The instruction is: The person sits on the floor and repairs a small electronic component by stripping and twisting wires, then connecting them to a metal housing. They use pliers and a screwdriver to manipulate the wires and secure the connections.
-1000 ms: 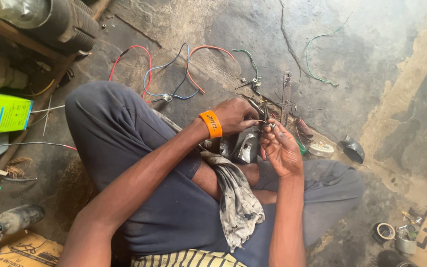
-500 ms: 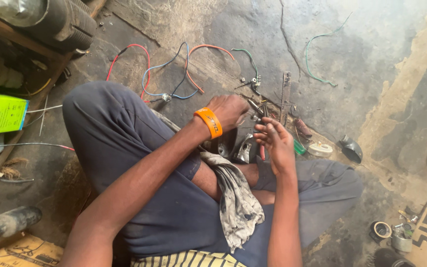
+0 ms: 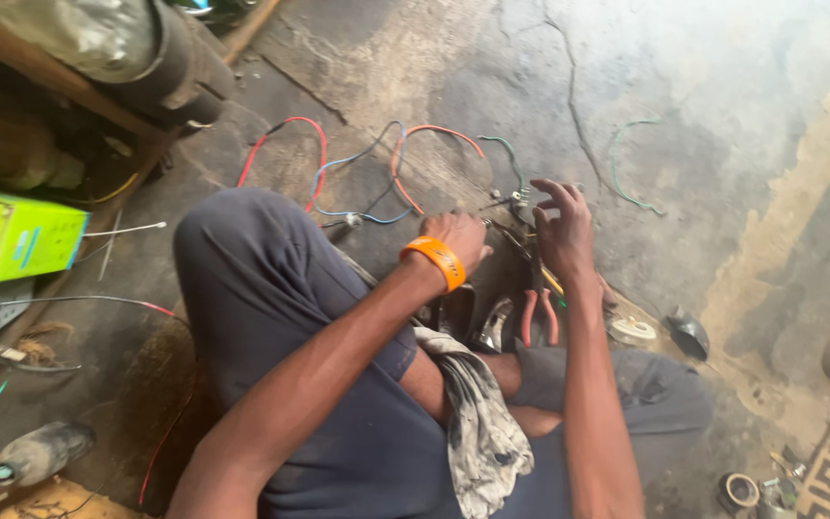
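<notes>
A: Hands, status?

B: My left hand (image 3: 458, 240), orange wristband (image 3: 437, 261) on the wrist, is curled shut over the top of the dark metal part (image 3: 477, 312) resting between my knees; I cannot tell exactly what the fingers pinch. My right hand (image 3: 561, 229) is half open, fingers spread, fingertips on the small connector (image 3: 523, 197) where the wires end. Red-handled pliers (image 3: 538, 312) hang below that palm, handles down; whether the palm grips them I cannot tell.

A: Location of the part?

B: On the concrete floor (image 3: 722, 144), just in front of my crossed legs, touching the stained rag (image 3: 477, 432) draped over my lap.

A: Edges, room?

B: The red, blue and orange wire loops (image 3: 357, 173) fan out beyond my left hand, near it. A loose green wire (image 3: 626, 173) lies apart to the right. A roll of tape (image 3: 633, 331) and a small dark cup (image 3: 689, 334) sit just beside my right forearm. Left side is crowded: a green box (image 3: 12, 235) and a dark cylinder (image 3: 127, 48). Open floor lies ahead and to the right, up to the sandy strip (image 3: 780, 240).
</notes>
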A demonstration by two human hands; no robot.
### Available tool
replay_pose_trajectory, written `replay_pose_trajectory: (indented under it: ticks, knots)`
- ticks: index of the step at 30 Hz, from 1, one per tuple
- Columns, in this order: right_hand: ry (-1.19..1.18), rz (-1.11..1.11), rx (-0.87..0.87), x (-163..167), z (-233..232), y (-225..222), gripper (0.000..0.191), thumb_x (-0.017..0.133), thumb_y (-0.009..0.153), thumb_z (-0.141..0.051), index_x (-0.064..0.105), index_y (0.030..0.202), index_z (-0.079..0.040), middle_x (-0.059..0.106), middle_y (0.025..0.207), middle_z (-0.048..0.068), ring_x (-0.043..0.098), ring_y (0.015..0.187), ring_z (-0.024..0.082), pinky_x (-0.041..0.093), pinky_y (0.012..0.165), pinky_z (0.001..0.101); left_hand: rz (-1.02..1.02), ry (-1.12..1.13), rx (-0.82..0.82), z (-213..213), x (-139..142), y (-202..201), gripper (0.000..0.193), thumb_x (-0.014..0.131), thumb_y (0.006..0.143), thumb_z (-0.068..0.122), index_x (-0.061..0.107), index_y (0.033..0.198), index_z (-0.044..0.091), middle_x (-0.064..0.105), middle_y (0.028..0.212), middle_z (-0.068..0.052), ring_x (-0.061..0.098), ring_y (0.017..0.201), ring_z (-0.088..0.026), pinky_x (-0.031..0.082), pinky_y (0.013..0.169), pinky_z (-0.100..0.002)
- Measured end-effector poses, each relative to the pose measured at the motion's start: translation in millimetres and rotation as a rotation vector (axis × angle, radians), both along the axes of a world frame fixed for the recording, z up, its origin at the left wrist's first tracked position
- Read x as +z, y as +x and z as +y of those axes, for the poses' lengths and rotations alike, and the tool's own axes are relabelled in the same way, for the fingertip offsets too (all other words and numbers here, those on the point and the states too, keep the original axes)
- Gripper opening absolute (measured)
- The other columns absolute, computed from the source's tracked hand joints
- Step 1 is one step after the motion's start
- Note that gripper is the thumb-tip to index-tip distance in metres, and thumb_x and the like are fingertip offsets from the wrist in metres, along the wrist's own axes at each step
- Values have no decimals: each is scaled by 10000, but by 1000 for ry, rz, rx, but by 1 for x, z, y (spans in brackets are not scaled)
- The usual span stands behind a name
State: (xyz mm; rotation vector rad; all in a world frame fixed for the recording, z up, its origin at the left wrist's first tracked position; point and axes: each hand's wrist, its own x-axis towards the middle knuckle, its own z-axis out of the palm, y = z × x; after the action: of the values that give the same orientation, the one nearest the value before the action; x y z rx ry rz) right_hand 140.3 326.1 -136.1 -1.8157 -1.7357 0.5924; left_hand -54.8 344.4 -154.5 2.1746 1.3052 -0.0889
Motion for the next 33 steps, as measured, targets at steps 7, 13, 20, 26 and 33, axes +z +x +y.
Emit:
replay_pose_trajectory:
  ticks: [7,13,20,26,33]
  knots:
    - [35,-98,6,-13,4,-7,325,737,881,-23,720,1200,-82,687,1125,132,701,921,255,552,807,387,6,-4,13,1,-6,-4,383,718,915,416,741,1104,83,684,1153,-200,702,1048,-363,585,853,-459]
    - [-73,684,-280,12,-83,19,280,641,980,-51,634,1259,-30,707,1090,104,699,948,187,584,765,312,-288,99,155,-11,14,20,357,687,958,415,732,1048,73,730,1050,-204,703,977,-385,571,811,-509]
    - [-1,1523,-243,7,-193,23,399,575,997,-36,534,1379,74,674,1159,175,685,1038,241,567,929,359,-913,-893,387,-66,8,78,361,571,1059,330,692,1075,-10,762,923,-154,708,720,-193,557,596,-330]
    - [-10,1778,-140,17,-202,42,405,569,977,-33,505,1352,105,615,1322,205,647,1129,266,543,1003,383,-1186,-850,215,-79,12,87,209,668,951,90,663,1149,23,772,1011,-83,731,846,-118,609,668,-268]
    - [-81,1929,-106,4,-200,50,450,600,961,-61,495,1376,79,622,1243,223,644,1152,298,534,1029,400,-1327,-792,327,-68,29,79,178,729,926,74,588,1030,37,793,1021,-128,757,847,-160,618,667,-294]
